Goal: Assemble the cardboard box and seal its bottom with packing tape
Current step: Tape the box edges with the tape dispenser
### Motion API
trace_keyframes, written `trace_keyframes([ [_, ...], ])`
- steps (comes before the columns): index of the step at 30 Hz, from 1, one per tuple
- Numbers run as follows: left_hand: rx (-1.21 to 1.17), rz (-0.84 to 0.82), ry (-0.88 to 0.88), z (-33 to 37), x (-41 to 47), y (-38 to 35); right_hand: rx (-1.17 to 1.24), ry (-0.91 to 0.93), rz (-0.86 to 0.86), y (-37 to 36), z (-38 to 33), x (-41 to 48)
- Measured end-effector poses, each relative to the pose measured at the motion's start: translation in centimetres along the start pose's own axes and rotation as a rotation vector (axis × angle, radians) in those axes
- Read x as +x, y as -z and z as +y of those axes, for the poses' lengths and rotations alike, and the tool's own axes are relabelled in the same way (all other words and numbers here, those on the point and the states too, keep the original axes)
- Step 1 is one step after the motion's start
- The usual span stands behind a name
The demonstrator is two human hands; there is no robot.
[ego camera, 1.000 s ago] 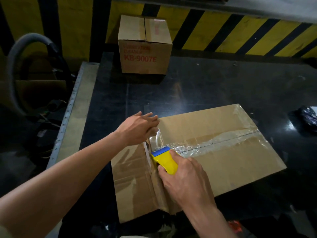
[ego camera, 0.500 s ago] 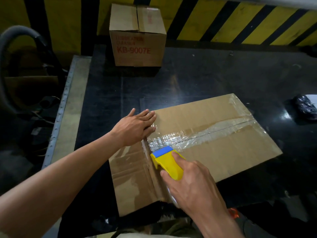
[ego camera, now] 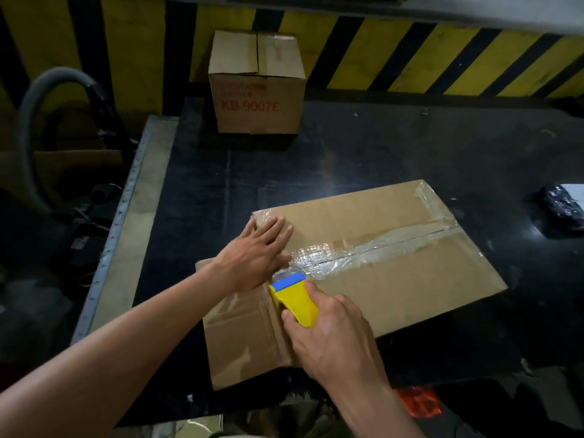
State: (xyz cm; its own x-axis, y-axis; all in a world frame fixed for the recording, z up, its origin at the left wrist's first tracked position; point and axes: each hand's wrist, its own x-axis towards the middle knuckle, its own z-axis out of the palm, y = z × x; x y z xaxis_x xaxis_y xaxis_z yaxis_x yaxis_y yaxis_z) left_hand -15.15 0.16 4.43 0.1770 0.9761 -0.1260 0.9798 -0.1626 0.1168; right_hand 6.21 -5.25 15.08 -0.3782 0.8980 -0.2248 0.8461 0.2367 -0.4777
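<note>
A large brown cardboard box (ego camera: 395, 273) lies on the near part of the black glossy table (ego camera: 379, 159), clear crinkled packing tape (ego camera: 373, 248) running along its centre seam. The left hand (ego camera: 256, 254) presses flat, fingers spread, on the box's left end. The right hand (ego camera: 331, 336) grips a yellow tape dispenser with a blue edge (ego camera: 294, 298) at the seam's near-left end. A smaller closed carton printed KB-9007E (ego camera: 256, 86) stands at the far edge.

2 cardboard boxes stand on the tabletop (ego camera: 379, 153): 1 large box (ego camera: 395, 279) up front and 1 smaller printed box (ego camera: 257, 99) at the back. 1 yellow tape dispenser (ego camera: 294, 298). 1 strip of clear tape (ego camera: 363, 251) along the seam. 1 dark wrapped bundle (ego camera: 562, 205) at the right edge. 2 hands: left hand (ego camera: 252, 257), right hand (ego camera: 335, 339). 1 grey hose (ego camera: 34, 99) off to the left.
</note>
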Motion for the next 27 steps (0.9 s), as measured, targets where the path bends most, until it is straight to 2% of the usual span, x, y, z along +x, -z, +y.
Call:
trace_keyframes([
  [3,-0.081,0.013,0.093,0.1,-0.4,-1.1,0.017,0.025,-0.009,0.0,0.4,0.5],
  [10,-0.138,0.042,0.123,0.6,-0.2,-1.3,0.098,0.088,-0.015,0.1,2.1,0.6],
  [21,-0.150,0.029,0.079,-0.1,-0.1,-1.9,0.094,0.028,0.070,-1.0,3.0,-4.7],
  [27,-0.072,0.053,0.035,-0.1,-0.3,-1.9,0.070,0.006,0.101,-1.4,2.7,-4.2],
])
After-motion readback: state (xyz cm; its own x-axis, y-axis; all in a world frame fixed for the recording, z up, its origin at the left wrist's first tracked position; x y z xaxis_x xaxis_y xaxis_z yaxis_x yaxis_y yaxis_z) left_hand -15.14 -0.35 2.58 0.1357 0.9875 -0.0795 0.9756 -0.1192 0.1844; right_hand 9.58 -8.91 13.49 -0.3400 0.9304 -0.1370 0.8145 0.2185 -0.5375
